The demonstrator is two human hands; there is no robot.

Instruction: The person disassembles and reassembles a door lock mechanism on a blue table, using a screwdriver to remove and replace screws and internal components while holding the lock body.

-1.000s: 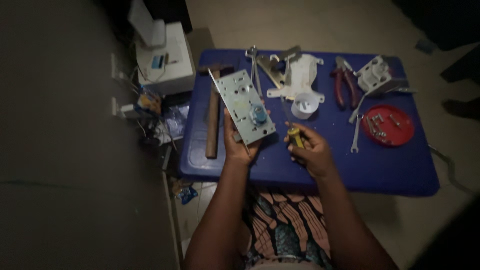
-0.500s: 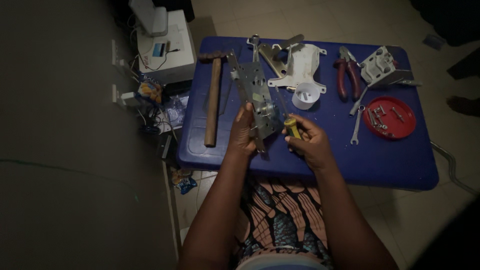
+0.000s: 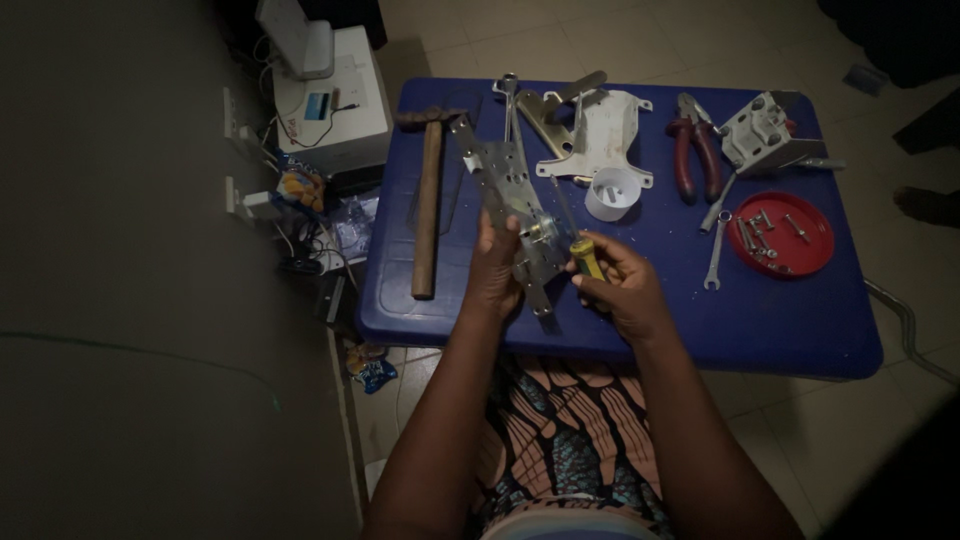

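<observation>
From the head view, looking down on the blue table [image 3: 620,330], the long metal lock case [image 3: 512,205] has turned: a second ago it lay with its broad face up toward the camera, and now it stands nearly edge-on, tilted away over the table top, so its thin side and the brass-coloured part near its middle face the tool; my guess is that the work has shifted from looking the plate over to getting at a fitting on that side; the left hand [image 3: 497,270] has slid with it and now wraps the lower end of the case, fingers closed round the edge, thumb on the near face; the right hand [image 3: 618,288] is closed in a narrow grip on a yellow-handled screwdriver [image 3: 586,257], held just beside the case, its tip hidden against the metal so I cannot tell whether it sits in a screw; left of the case on the table lies a wooden-handled hammer [image 3: 428,210], well apart from the hands; beyond the case sit a white plastic cup [image 3: 612,193] and a pale metal bracket [image 3: 600,130]; further right of the case are red-handled pliers [image 3: 692,150], a spanner [image 3: 716,255] and a red dish [image 3: 782,235] holding bolts
</observation>
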